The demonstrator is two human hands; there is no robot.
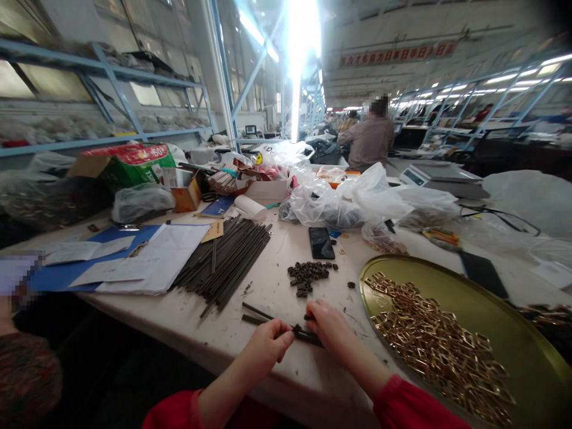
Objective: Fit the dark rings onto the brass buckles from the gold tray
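My left hand point(267, 347) is closed in a pinch on the left end of a thin dark strip point(307, 336) near the table's front edge. My right hand point(328, 327) grips the same strip from the right, fingers curled over it. Two more short dark strips point(255, 315) lie just left of my hands. A small heap of dark rings point(306, 276) sits right behind my hands. A large bundle of long dark strips point(226, 260) lies to the left. To the right is a round gold tray point(500, 310) holding several brass buckles point(438, 339).
A black phone point(321, 242) lies behind the rings. Papers point(147, 262) on a blue folder cover the left side. Plastic bags point(353, 202), boxes and a scale point(440, 177) crowd the back. A person point(369, 140) sits far off, back turned. Another person's sleeve point(24, 375) is at bottom left.
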